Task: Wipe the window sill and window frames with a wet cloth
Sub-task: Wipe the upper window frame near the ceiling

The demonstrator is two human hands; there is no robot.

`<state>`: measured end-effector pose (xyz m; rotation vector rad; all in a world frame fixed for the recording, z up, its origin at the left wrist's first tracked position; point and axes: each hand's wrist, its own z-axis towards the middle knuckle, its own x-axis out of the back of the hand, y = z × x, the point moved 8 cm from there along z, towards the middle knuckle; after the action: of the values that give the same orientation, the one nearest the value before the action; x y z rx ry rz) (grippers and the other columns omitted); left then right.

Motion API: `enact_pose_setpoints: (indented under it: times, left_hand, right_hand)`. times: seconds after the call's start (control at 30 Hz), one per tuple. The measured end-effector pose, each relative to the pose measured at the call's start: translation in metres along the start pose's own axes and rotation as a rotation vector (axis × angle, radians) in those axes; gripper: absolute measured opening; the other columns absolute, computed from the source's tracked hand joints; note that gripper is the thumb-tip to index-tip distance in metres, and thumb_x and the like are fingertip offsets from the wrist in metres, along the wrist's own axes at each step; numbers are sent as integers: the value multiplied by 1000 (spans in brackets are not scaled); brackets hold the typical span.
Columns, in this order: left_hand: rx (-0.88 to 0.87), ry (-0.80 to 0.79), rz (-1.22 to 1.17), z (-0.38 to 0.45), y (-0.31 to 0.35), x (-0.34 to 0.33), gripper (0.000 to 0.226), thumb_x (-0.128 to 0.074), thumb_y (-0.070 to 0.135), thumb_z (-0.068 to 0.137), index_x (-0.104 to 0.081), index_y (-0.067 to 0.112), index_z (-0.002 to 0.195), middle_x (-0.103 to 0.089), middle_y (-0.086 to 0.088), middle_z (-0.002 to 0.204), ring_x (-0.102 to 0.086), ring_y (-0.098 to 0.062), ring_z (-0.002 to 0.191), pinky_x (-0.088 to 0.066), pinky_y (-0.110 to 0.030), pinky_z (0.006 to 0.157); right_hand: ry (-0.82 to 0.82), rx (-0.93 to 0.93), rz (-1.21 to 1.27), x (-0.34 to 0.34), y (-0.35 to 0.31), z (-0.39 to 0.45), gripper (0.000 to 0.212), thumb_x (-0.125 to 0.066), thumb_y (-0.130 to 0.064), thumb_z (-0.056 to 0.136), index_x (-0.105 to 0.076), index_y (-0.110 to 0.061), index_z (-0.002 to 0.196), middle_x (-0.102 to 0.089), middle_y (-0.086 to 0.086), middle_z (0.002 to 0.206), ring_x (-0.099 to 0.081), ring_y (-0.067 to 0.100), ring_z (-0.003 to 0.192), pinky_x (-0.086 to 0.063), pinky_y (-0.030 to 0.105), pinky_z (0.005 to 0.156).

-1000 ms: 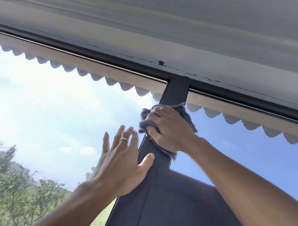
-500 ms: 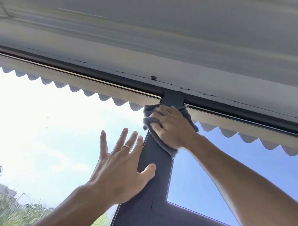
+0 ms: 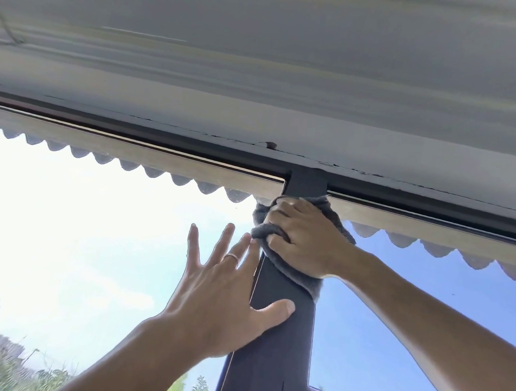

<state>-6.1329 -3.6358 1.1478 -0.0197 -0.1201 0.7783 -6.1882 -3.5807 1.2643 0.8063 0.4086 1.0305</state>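
Note:
A dark vertical window frame post (image 3: 280,344) rises to meet the dark top frame rail (image 3: 164,145). My right hand (image 3: 303,235) grips a grey cloth (image 3: 261,229) and presses it against the post just below the top rail. My left hand (image 3: 220,294) lies flat with fingers spread on the glass left of the post, its thumb resting across the post below the cloth. A ring sits on one finger.
A pale ceiling or wall band (image 3: 256,77) runs above the top rail. Outside the glass a scalloped awning edge (image 3: 128,163) hangs along the top. Bright sky and treetops (image 3: 4,364) show through the left pane (image 3: 86,232), blue sky through the right pane (image 3: 392,334).
My right hand has slid the cloth up the post towards the top rail. The left hand stays flat beside the post, and the view has tilted upward.

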Motion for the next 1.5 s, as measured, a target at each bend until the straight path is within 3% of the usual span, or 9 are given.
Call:
enact_pose_setpoints:
  times: [0.07,0.2,0.37,0.53,0.93,1.07,1.17,1.27,1.5]
  left_hand:
    - [-37,-75,-56,9,-3,-6,114,-7,91,67,13,21,155,17,9,162,35,-9,141,23,-56,113]
    - [-70,-148,-73,17,-8,-13,122,-12,96,63,14,19,154,19,10,161,37,-5,139,21,-52,115]
    - [-81,-144,-62,15,-9,-13,123,-8,96,60,14,19,154,20,10,161,37,-3,138,22,-52,115]
    - [-63,-141,-69,18,-11,-18,124,-6,97,58,18,22,153,22,11,160,36,-4,139,21,-52,115]
    - [-24,-148,-91,16,-12,-15,123,-17,97,62,15,22,154,16,11,162,29,-5,143,19,-56,114]
    - [5,-147,-135,13,-14,-17,122,-17,97,63,15,24,154,18,13,161,31,-3,142,19,-55,114]
    - [9,-150,-110,15,-14,-15,123,-19,98,63,14,23,154,17,12,162,27,-3,143,20,-56,114]
    - [16,-148,-112,14,-14,-13,124,-23,98,64,12,21,154,14,11,162,23,-3,145,20,-56,113]
    - [54,-92,-125,11,-15,-8,128,-22,100,60,8,20,155,9,11,163,18,-2,147,20,-53,115]
  right_hand:
    - [5,-18,-13,3,9,8,59,-18,-56,80,-58,-30,114,-51,-10,125,-34,13,131,-16,40,118]
    - [-7,-339,-34,7,49,50,45,-34,-48,93,-51,-29,130,-42,-6,146,-26,17,142,-5,46,121]
    - [4,-266,-45,-1,33,27,47,-39,-48,93,-46,-30,137,-37,-9,149,-21,13,143,-2,43,121]
    - [3,-552,-39,7,76,59,62,-32,-53,93,-24,-37,152,-18,0,163,-12,22,149,-1,51,120]
    - [31,-678,140,4,84,43,65,-35,-51,95,-17,-36,156,-3,6,165,2,29,151,3,47,122]
    - [114,-655,163,0,69,20,60,-32,-43,100,-21,-25,156,-7,7,165,-1,27,151,-3,42,121]
    - [167,-817,244,11,89,31,58,-33,-35,99,-27,-17,153,-10,17,163,-16,34,148,-17,46,120]
    - [159,-812,247,7,76,15,56,-33,-36,100,-27,-14,152,-10,22,160,-29,40,141,-26,44,113]
    - [113,-804,235,9,84,3,59,-28,-40,101,-14,-27,157,-24,21,157,-19,34,146,-8,45,121]
